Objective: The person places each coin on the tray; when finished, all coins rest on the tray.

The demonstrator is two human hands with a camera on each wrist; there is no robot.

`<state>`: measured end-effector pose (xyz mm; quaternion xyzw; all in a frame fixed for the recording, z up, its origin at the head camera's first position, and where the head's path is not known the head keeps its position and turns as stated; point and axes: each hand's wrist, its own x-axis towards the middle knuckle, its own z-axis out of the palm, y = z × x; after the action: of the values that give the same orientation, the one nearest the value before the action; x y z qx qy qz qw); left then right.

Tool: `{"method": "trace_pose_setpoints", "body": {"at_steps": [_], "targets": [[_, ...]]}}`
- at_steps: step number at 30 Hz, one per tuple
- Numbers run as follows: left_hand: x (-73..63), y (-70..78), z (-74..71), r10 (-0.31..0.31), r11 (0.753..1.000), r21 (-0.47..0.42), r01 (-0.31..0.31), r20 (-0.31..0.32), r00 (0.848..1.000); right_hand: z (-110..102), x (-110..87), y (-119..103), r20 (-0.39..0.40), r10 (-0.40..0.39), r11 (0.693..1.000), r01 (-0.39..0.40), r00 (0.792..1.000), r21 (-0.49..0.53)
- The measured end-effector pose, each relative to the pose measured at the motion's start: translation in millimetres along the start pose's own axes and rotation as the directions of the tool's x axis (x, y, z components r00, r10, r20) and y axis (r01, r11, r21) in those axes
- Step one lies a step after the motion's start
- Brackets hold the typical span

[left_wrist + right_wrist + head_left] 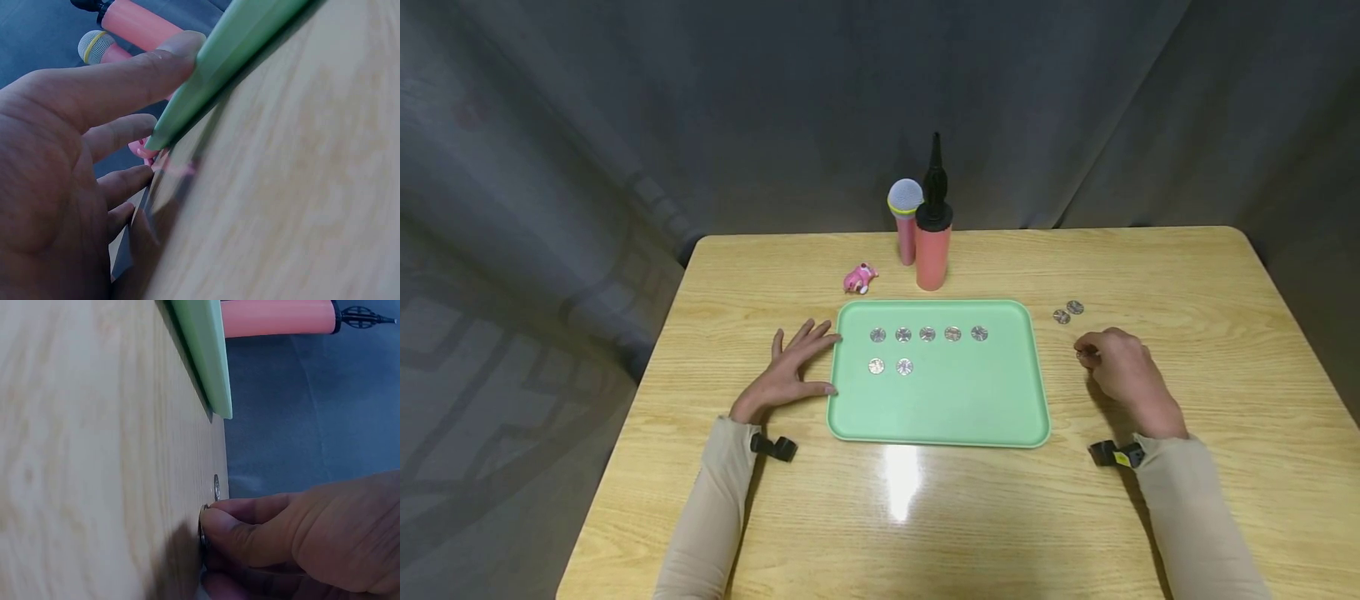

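Note:
A light green tray (970,417) lies on the table with several silver coins in it: a back row, including a coin (928,334), and two more in front, one being the left coin (876,366). My left hand (786,375) is spread at the tray's left edge, thumb (181,53) and a fingertip touching the rim. Right of the tray, my right hand (1122,367) pinches a coin (203,528) between thumb and fingers, close over the tabletop. Just beyond that hand lie two loose coins, a nearer coin (1061,317) and a farther coin (1075,307).
Behind the tray stand a pink toy microphone (906,208) and a coral hand pump (932,250) with a black nozzle. A small pink figurine (860,278) lies left of them. Dark curtains (775,108) hang behind the wooden table (1000,525).

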<state>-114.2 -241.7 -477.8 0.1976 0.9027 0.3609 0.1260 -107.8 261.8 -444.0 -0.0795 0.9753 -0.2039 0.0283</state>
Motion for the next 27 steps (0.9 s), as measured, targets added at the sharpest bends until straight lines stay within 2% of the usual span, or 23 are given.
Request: {"method": "trace_pose_setpoints", "body": {"at_steps": [12,17,27], "targets": [[-0.2,-0.3,1.1,0.000,1.000,0.016,0.000,0.013,1.000,-4.3,-3.1,0.3,0.013,-0.039,0.998,0.040,0.999,-0.042],[0.0,0.8,0.9,-0.006,1.000,0.015,0.005,0.015,1.000,-3.9,-3.3,1.1,-0.019,0.001,0.999,-0.002,1.000,-0.054],[0.8,0.7,0.3,0.004,1.000,0.026,-0.004,0.011,1.000,-0.4,-2.6,-3.9,-0.058,-0.033,0.997,0.028,0.998,-0.076]]}}
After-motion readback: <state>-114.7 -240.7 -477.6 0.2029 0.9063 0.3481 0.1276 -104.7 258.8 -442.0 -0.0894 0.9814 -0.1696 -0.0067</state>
